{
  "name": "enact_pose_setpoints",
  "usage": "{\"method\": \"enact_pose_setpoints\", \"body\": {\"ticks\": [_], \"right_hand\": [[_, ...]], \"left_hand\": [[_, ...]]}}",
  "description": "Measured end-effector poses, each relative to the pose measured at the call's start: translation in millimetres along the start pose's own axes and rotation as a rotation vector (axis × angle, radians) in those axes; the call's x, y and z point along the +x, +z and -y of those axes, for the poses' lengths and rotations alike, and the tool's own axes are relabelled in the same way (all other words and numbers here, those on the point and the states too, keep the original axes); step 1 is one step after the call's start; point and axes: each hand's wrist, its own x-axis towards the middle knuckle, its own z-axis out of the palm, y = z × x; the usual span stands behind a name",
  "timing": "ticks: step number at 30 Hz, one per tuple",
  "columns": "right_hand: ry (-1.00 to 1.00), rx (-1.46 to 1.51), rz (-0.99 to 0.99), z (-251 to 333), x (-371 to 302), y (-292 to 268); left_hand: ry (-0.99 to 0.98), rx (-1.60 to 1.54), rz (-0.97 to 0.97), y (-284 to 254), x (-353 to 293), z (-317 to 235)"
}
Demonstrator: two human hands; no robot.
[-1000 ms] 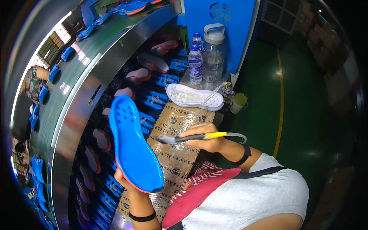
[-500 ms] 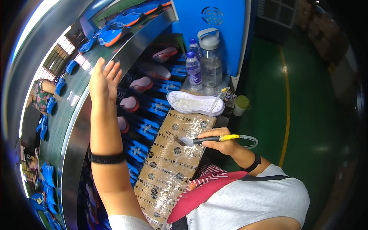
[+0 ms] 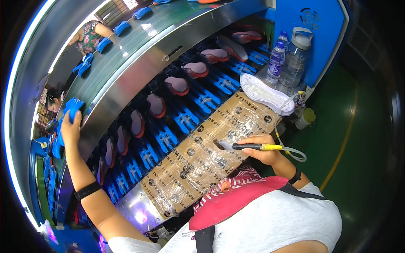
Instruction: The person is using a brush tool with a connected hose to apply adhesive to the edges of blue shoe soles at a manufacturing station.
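At the conveyor's near edge, my left hand (image 3: 71, 131) reaches up with thumb and fingers closed about a blue shoe part (image 3: 74, 105). Part of that piece is hidden by the fingers. My right hand (image 3: 263, 148) grips a brush (image 3: 249, 146) with a black and yellow handle, and a clear tube (image 3: 298, 157) runs from its end. The bristles hang over the cardboard-covered bench (image 3: 185, 168), which is wrapped in shiny film. Beyond the brush lies a white shoe sole (image 3: 270, 98) holding whitish, lumpy material.
A green conveyor belt (image 3: 114, 63) carries more blue shoe parts. Below it, several grey-and-red soles (image 3: 177, 85) rest along a rack with blue holders (image 3: 185, 121). Bottles (image 3: 276, 62), a large clear jug (image 3: 294, 63) and a green-lidded jar (image 3: 307, 117) stand at right. Another person (image 3: 95, 36) is across the belt.
My view has swung left. My left hand, earlier raised with spread fingers near the belt, is now on a blue shoe part. My right hand still holds the brush over the bench.
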Motion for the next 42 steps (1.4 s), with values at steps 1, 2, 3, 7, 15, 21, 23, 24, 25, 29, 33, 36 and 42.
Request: {"method": "enact_pose_setpoints", "body": {"ticks": [1,2,3,7,15,21,23,24,25,29,33,36,42], "right_hand": [[-0.084,-0.036,-0.013,-5.4,2.4,3.5],[-0.086,-0.041,-0.018,-2.9,5.5,5.7],[-0.066,-0.046,-0.003,0.1,7.9,7.1],[-0.061,-0.076,-0.01,1.8,12.4,8.2],[-0.005,-0.007,-0.099,1.8,10.4,4.1],[0.016,0.139,-0.122,-4.3,12.1,4.0],[0.109,0.117,-0.098,3.2,14.2,7.3],[0.19,0.135,-0.099,13.5,16.8,9.1],[0.197,0.215,-0.16,13.0,16.8,10.6],[0.165,0.286,-0.202,17.1,20.7,18.7],[0.063,0.155,-0.056,46.3,34.3,29.0],[-0.089,0.062,-0.008,49.3,52.6,51.4],[-0.547,-0.436,-0.057,44.2,76.5,89.4]], "left_hand": [[0.003,-0.005,-0.001,1.1,-3.4,2.0],[0.053,-0.03,-0.067,3.2,-7.7,2.8],[0.106,-0.059,-0.131,5.1,-12.9,-3.3],[0.231,-0.505,-0.523,2.6,-45.8,-43.8],[-0.521,-2.001,-0.93,-17.8,-135.5,-124.0],[-0.074,-2.87,0.608,19.4,-150.7,-142.5],[-0.028,-2.821,0.728,34.9,-161.3,-135.8],[0.019,-2.826,0.848,39.9,-166.4,-138.3],[0.014,-2.784,0.9,47.1,-172.7,-147.9],[-0.262,-2.705,0.71,81.1,-235.5,-188.0],[-0.512,-2.695,0.834,107.6,-279.6,-206.3],[-0.545,-2.774,0.913,117.1,-303.8,-219.4],[-0.766,-2.416,1.042,141.6,-341.1,-201.5]]}}
